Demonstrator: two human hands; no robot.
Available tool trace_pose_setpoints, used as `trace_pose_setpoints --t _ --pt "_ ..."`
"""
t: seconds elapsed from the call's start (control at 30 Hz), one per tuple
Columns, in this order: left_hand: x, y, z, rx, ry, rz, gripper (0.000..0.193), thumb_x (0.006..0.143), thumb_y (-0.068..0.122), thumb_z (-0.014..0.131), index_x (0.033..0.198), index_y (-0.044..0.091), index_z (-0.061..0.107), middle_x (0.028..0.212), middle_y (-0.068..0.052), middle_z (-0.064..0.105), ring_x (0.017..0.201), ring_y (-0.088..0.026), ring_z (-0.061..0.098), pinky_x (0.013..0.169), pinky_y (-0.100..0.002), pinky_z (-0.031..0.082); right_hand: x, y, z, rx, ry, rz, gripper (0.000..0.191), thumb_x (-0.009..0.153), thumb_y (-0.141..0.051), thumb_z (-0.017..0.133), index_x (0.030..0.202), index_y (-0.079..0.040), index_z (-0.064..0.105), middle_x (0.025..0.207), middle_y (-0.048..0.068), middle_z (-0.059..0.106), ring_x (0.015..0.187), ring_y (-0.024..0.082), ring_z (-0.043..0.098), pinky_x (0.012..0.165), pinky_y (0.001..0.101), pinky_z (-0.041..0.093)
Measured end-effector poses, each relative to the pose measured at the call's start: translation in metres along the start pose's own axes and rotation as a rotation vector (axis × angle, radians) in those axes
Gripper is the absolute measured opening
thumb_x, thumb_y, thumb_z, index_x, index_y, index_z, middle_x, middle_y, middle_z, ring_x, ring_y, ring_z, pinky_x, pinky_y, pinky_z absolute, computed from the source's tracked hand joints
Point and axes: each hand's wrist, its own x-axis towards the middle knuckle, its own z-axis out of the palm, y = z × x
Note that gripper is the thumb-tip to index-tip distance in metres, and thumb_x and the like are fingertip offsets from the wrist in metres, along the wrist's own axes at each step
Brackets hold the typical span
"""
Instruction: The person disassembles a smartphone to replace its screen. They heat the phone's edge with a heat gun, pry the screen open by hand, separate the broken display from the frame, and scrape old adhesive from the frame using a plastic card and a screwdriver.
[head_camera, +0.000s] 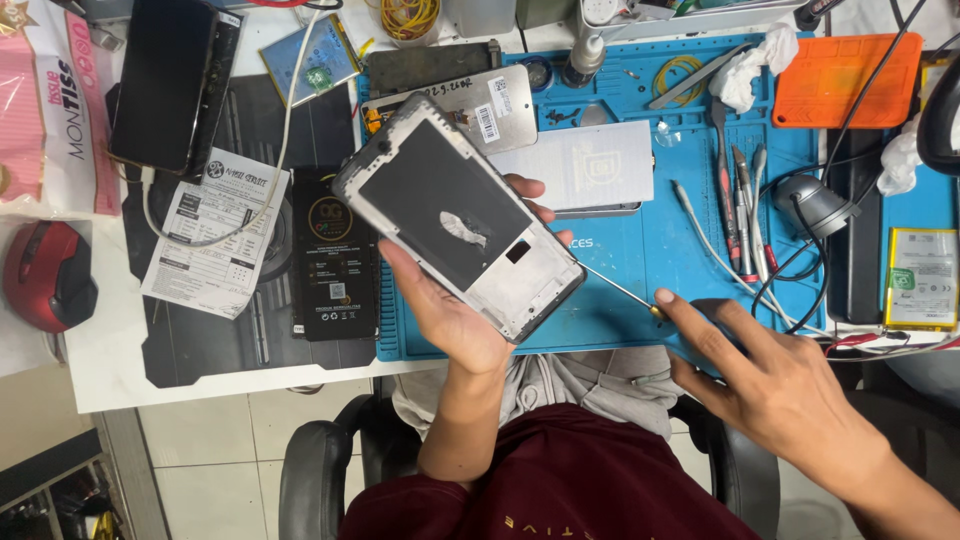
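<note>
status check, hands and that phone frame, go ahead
Left hand grips phone frame, lifted over blue mat. Right hand on screwdriver. Nothing between them.

Upper left I see a pink-and-white tissue pack (55, 100), beside it a dark phone screen (165, 85). Below lie a white printed slip (205, 240) and a black flat package (335, 255). A yellow-edged battery label (922, 278) sits far right.

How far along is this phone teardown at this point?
Done: the phone frame is stripped to its bare inside, and a metal plate lies on the blue mat. In hand: left hand holds the frame; right hand touches a screwdriver. Left: parts remain scattered, nothing reassembled.
</note>
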Motion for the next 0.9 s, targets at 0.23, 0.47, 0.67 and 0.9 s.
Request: trace_pose_setpoints --t 0.23,0.47,0.67,0.9 --pt "-0.006 -0.004 -0.002 0.027 -0.027 0.09 0.087 0.107 0.073 0.02 0.159 0.004 0.031 0.132 -0.031 0.055 0.115 -0.036 0.064 0.093 -0.053 0.06 -0.003 -0.006 0.007 0.106 0.078 -0.004 0.071 0.078 -0.015 0.079 0.143 -0.007 0.053 0.091 0.008 0.061 0.05 0.019 0.057 0.041 0.0349 0.047" --pt "-0.012 -0.004 -0.001 -0.024 -0.05 0.068 0.088 0.106 0.074 0.023 0.162 0.006 0.03 0.135 -0.031 0.053 0.118 -0.036 0.062 0.097 -0.054 0.058 -0.001 -0.007 0.01 0.147 0.037 0.043 0.073 0.076 -0.015 0.08 0.143 -0.007 0.053 0.089 0.008 0.061 0.046 0.019 0.054 0.038 0.0347 0.046" --pt "-0.016 -0.004 0.0 -0.027 -0.032 0.06 0.088 0.107 0.074 0.023 0.162 0.006 0.03 0.135 -0.032 0.053 0.117 -0.036 0.062 0.097 -0.053 0.057 0.004 -0.008 0.01 0.156 0.081 -0.021 0.071 0.078 -0.014 0.078 0.143 -0.005 0.051 0.093 0.009 0.061 0.051 0.02 0.056 0.042 0.0349 0.047" --pt "-0.016 -0.006 -0.002 -0.045 -0.041 0.065 0.09 0.106 0.074 0.021 0.164 0.006 0.031 0.134 -0.031 0.054 0.117 -0.036 0.063 0.097 -0.053 0.057 0.012 -0.009 0.01 0.154 0.042 -0.004 0.073 0.077 -0.018 0.081 0.143 -0.005 0.051 0.087 0.009 0.058 0.047 0.02 0.054 0.038 0.0363 0.043"
